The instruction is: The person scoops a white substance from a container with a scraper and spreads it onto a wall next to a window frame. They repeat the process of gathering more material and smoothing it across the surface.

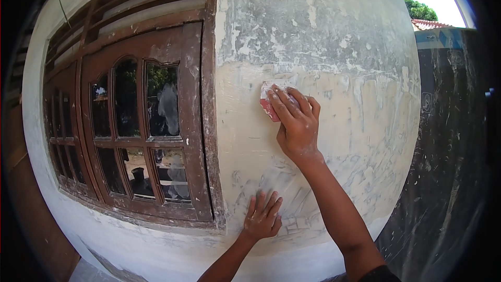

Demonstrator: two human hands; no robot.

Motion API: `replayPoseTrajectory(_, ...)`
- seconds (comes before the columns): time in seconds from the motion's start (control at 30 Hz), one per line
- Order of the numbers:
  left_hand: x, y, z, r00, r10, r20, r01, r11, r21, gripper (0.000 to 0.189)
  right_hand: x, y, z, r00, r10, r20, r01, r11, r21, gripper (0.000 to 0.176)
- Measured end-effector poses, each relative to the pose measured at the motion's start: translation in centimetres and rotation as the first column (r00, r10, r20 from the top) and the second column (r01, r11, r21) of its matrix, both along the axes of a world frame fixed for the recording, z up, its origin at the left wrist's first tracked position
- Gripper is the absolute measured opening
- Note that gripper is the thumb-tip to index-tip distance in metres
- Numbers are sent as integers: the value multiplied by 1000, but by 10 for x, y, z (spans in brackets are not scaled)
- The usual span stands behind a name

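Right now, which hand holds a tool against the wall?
The right hand, the upper one, pressing a red-and-white pad; the left hand lies flat and empty below.

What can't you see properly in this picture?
Head view:
- Pad: mostly covered by the right hand; sandpaper or scraper, cannot tell.
- Inside the window: hidden by reflections on dirty glass.
- Wall under the left hand: cut off by the bottom edge.
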State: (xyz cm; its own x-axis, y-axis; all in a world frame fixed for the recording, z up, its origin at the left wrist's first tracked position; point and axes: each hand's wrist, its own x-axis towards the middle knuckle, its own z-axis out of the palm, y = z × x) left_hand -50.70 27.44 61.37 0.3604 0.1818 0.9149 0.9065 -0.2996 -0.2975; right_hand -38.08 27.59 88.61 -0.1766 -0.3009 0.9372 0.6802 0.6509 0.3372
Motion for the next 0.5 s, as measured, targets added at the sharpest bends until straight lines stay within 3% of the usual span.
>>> replayPoseTrajectory(0.2,3,-2,-1,997,-18,80,19,1000,-15,53,-19,16,24,1000,-23,3,23,996,91,60)
replayPoseTrajectory(0.5,-1,-29,7,984,-171,56,172,985,-7,54,-17,21,-4,1000,-20,8,19,995,98,60)
